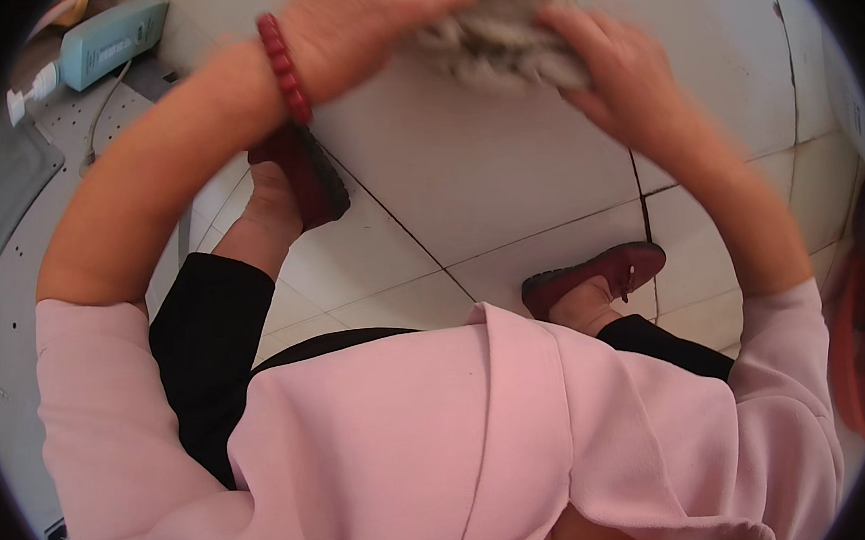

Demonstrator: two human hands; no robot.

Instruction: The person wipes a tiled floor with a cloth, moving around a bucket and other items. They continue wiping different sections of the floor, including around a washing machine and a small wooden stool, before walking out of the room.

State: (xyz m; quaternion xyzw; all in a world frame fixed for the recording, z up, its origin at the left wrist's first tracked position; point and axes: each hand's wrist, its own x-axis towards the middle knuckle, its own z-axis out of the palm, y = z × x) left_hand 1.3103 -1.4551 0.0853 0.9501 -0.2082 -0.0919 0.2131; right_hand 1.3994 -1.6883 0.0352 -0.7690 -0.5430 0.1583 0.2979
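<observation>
Between my two hands, at the top of the view, is a bundle of greyish, stringy fabric (507, 46), perhaps a mop head, blurred by motion. Its upper part runs out of the picture. My left hand (355, 31), with a red beaded bracelet (284, 69) at the wrist, grips the bundle's left side. Some of that hand's fingers are cut off by the top edge. On the right side of the bundle, my right hand (625, 64) holds on with thumb and fingers around its edge. The bundle appears above the tiled floor (471, 169).
To the left, a light-blue pump bottle (116, 44) lies tilted near a cable (102, 116) and a grey perforated surface (31, 238). My feet in dark red shoes (317, 180) are apart on the tiles. A blurred red-orange object (855, 346) sits at the right rim.
</observation>
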